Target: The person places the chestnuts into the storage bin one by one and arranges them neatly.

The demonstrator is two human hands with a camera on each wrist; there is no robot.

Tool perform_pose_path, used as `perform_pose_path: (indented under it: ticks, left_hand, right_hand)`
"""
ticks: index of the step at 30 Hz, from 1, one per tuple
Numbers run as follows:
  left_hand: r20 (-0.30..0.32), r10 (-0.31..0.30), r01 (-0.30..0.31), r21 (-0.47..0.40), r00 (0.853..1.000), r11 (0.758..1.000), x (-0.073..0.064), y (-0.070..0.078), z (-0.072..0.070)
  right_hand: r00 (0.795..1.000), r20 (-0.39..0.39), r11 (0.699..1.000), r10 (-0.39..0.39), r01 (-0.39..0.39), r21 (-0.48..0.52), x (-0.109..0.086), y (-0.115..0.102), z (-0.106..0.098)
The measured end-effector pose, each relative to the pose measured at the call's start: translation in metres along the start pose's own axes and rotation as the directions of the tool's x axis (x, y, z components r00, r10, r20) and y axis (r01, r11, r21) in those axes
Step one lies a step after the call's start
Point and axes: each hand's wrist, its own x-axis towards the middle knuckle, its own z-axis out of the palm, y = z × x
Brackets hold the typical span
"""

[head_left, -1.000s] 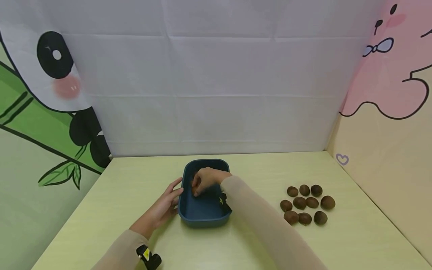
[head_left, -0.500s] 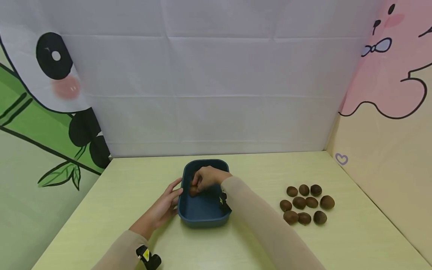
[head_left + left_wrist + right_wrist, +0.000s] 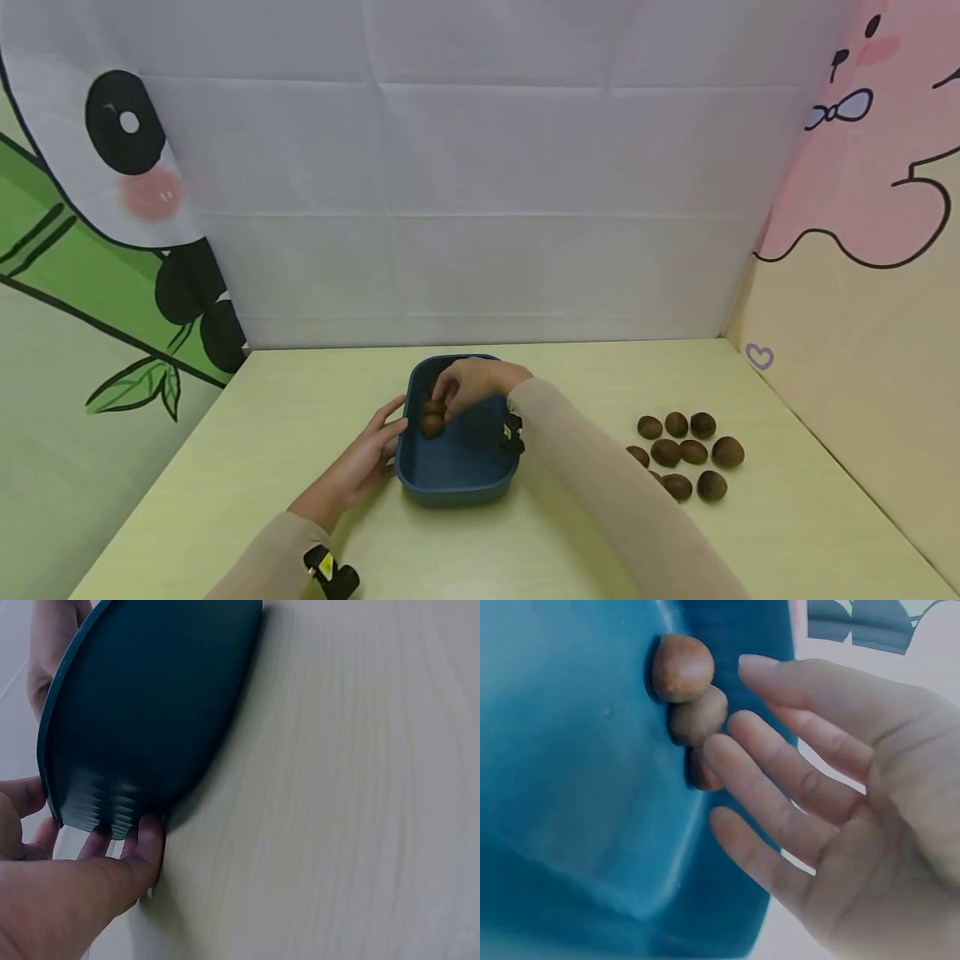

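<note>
Head view, right grip (image 3: 477, 387) wide by chestnuts (image 3: 432, 426), roomy box (image 3: 465, 467), left grip (image 3: 363, 460) spread along edge

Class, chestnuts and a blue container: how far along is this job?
Done: at least three chestnuts lie in the blue container. In hand: the right hand is beside them, apparently gripping nothing; the left hand touches the container's outer side. Remaining: ten chestnuts show on the table, some partly behind the right sleeve, presumably to go in.
</note>
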Motion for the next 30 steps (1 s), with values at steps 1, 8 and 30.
perform_pose_path:
  ticks: [1, 8, 30]
  left_hand:
    - [0.000, 0.000, 0.000, -0.001, 1.000, 1.000, 0.000, 0.000, 0.000]
    - [0.010, 0.007, -0.007, 0.002, 1.000, 1.000, 0.001, -0.002, 0.000]
    - [0.005, 0.014, -0.014, 0.010, 1.000, 1.000, 0.001, -0.001, -0.002]
  right_hand:
    - [1.000, 0.004, 1.000, -0.006, 0.006, -0.003, -0.003, 0.000, -0.002]
    - [0.999, 0.010, 0.999, -0.031, 0.031, -0.044, -0.030, 0.005, -0.013]
    - [0.994, -0.108, 0.999, 0.000, -0.003, -0.035, -0.164, 0.090, -0.009]
